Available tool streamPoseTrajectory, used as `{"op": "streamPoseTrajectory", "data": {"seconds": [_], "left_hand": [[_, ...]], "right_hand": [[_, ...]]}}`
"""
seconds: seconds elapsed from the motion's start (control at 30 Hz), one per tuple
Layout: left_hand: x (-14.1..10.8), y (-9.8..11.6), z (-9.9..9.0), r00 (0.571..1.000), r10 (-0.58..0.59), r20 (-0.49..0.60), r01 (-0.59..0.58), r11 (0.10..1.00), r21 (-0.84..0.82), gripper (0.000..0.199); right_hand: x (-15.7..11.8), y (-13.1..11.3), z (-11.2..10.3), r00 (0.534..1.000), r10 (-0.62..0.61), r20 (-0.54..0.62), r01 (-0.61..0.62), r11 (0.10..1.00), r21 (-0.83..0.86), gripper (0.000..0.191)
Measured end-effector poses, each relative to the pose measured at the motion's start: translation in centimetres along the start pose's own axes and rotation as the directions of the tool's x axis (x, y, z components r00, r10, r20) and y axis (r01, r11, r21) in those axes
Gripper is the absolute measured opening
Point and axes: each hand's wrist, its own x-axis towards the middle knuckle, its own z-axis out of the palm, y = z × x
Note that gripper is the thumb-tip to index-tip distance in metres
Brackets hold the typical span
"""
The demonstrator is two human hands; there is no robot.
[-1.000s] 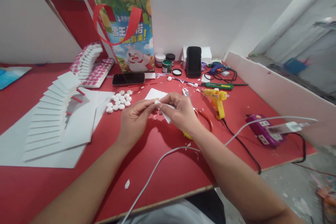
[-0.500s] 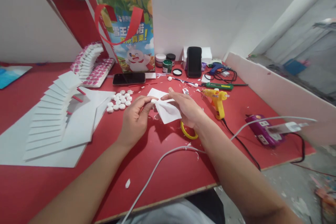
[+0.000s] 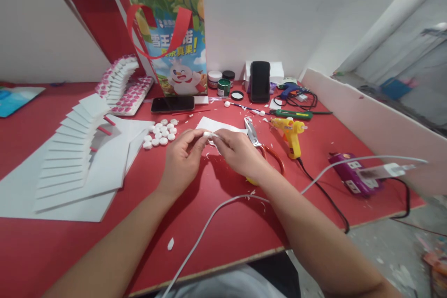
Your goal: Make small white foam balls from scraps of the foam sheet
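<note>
Between my two hands is a small narrow white piece [image 3: 209, 135], thin like paper or tissue and bunched up. My left hand [image 3: 183, 158] pinches its left end between thumb and fingertips. At the other end the fingers of my right hand [image 3: 235, 149] are closed on it, partly hiding it. Just behind the fingers a white sheet [image 3: 220, 124] lies on the table. Scissors [image 3: 253, 134] rest beside my right hand, their handles partly under the wrist. A cluster of small white rounded pieces [image 3: 161, 134] sits left of my left hand.
A yellow glue gun [image 3: 291, 137] and a purple box [image 3: 356, 174] stand right, with a pale cable [image 3: 216, 214] crossing in front. Stacked white cards [image 3: 66, 149] lie left. Behind are a phone [image 3: 172, 104], paint jars [image 3: 223, 87] and a printed bag [image 3: 174, 42].
The loose white flap spread between my hands no longer hangs there; a narrow bunched piece shows instead. My right hand has drawn in and lower, uncovering the scissors.
</note>
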Motion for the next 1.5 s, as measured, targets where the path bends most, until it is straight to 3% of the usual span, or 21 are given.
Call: {"op": "streamPoseTrajectory", "data": {"seconds": [0.07, 0.17, 0.33, 0.57, 0.63, 0.7, 0.8, 0.87, 0.93, 1.03, 1.13, 1.2, 1.27, 1.33, 1.37, 1.43, 1.5], "left_hand": [[-0.1, 0.0, 0.2, 0.999, -0.011, -0.037, 0.011, 1.000, -0.004, 0.018], [-0.2, 0.2, 0.3, 0.994, 0.054, -0.096, -0.047, 0.997, 0.068, 0.017], [-0.3, 0.2, 0.3, 0.961, 0.250, -0.119, -0.219, 0.949, 0.225, 0.016], [-0.6, -0.3, 0.5, 0.877, 0.470, -0.102, -0.407, 0.838, 0.363, 0.023], [-0.5, -0.1, 0.4, 0.893, 0.441, -0.086, -0.391, 0.858, 0.334, 0.025], [-0.3, 0.1, 0.2, 0.936, 0.344, -0.080, -0.316, 0.918, 0.240, 0.022], [0.3, 0.1, -0.4, 0.996, 0.095, 0.002, -0.095, 0.995, 0.040, 0.015], [0.6, -0.2, -0.7, 0.995, -0.019, 0.097, 0.023, 0.999, -0.040, 0.014], [0.8, -0.6, -1.0, 0.988, -0.033, 0.149, 0.042, 0.998, -0.056, 0.015], [0.8, -0.7, -1.0, 0.989, 0.037, 0.140, -0.039, 0.999, 0.011, 0.017], [0.7, -0.3, -0.9, 0.991, 0.095, 0.098, -0.103, 0.991, 0.085, 0.018], [0.8, 0.1, -0.8, 0.990, 0.104, 0.100, -0.113, 0.990, 0.089, 0.018], [0.9, 0.3, -0.8, 0.988, 0.094, 0.119, -0.104, 0.992, 0.076, 0.017], [0.9, 0.4, -0.9, 0.989, 0.068, 0.131, -0.077, 0.995, 0.066, 0.016], [0.9, 0.4, -1.0, 0.990, 0.055, 0.134, -0.064, 0.996, 0.065, 0.016], [0.9, 0.4, -1.1, 0.990, 0.045, 0.135, -0.055, 0.996, 0.073, 0.017], [0.8, 0.4, -1.2, 0.990, 0.057, 0.130, -0.068, 0.994, 0.084, 0.019]], "right_hand": [[-0.1, -0.4, 0.3, 1.000, 0.000, -0.007, -0.001, 0.989, -0.150, 0.023], [-0.3, -1.2, 0.8, 1.000, 0.013, -0.002, -0.013, 0.971, -0.240, 0.021], [-0.6, -1.9, 0.9, 1.000, 0.001, -0.002, -0.001, 0.983, -0.186, 0.027], [-0.5, -1.3, 0.7, 1.000, -0.023, 0.004, 0.023, 0.990, -0.141, 0.026], [-0.4, -1.0, 0.5, 0.999, -0.039, -0.005, 0.038, 0.990, -0.133, 0.027], [-0.3, -0.7, 0.1, 0.998, -0.058, 0.011, 0.059, 0.989, -0.132, 0.028], [-0.2, -0.1, -0.3, 0.993, -0.082, 0.080, 0.094, 0.984, -0.151, 0.027], [-0.2, 0.2, -0.4, 0.989, -0.086, 0.119, 0.107, 0.978, -0.180, 0.025], [-0.1, 0.3, -0.3, 0.987, -0.085, 0.133, 0.112, 0.972, -0.208, 0.024], [-0.1, 0.3, 0.0, 0.990, -0.090, 0.112, 0.108, 0.981, -0.164, 0.026], [0.2, 0.2, -0.2, 0.996, 0.030, 0.080, -0.039, 0.993, 0.110, 0.037], [0.6, 0.6, -0.7, 0.965, 0.217, 0.147, -0.259, 0.877, 0.405, 0.048], [1.0, 1.1, -1.2, 0.884, 0.313, 0.348, -0.468, 0.609, 0.640, 0.057], [1.3, 1.4, -1.5, 0.799, 0.221, 0.560, -0.601, 0.340, 0.724, 0.056], [1.3, 1.5, -1.5, 0.769, 0.150, 0.621, -0.638, 0.245, 0.730, 0.052], [1.2, 1.5, -1.5, 0.756, 0.044, 0.653, -0.653, 0.133, 0.746, 0.046], [1.0, 1.3, -1.4, 0.776, 0.004, 0.631, -0.629, 0.070, 0.774, 0.041]]}}
